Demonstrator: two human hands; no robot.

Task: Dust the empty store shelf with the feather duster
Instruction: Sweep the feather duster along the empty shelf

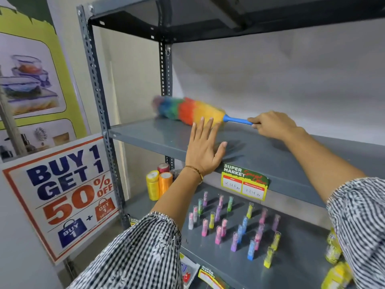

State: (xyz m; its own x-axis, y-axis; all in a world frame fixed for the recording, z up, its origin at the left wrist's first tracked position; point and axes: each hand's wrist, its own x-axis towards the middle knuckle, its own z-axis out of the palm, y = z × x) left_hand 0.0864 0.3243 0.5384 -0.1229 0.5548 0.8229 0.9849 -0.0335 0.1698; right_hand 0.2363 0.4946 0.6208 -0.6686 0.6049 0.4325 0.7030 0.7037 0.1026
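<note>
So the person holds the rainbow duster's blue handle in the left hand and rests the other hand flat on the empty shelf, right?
Not quite: the head view shows the right hand gripping the duster by its blue handle, while the left hand lies flat on the empty shelf.

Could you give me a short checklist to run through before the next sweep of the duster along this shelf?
1. Grip: right hand closed on the blue handle of the feather duster: ok.
2. Contact: duster head lies on the empty shelf near its left rear corner: ok.
3. Path: left hand rests flat on the shelf, just in front of the duster head, in the way of a forward sweep: not ok.
4. Shelf bare of goods: ok.
5. Price tag on the front edge, clear of the duster: ok.
6. Dust remaining on the shelf: cannot tell.
</note>
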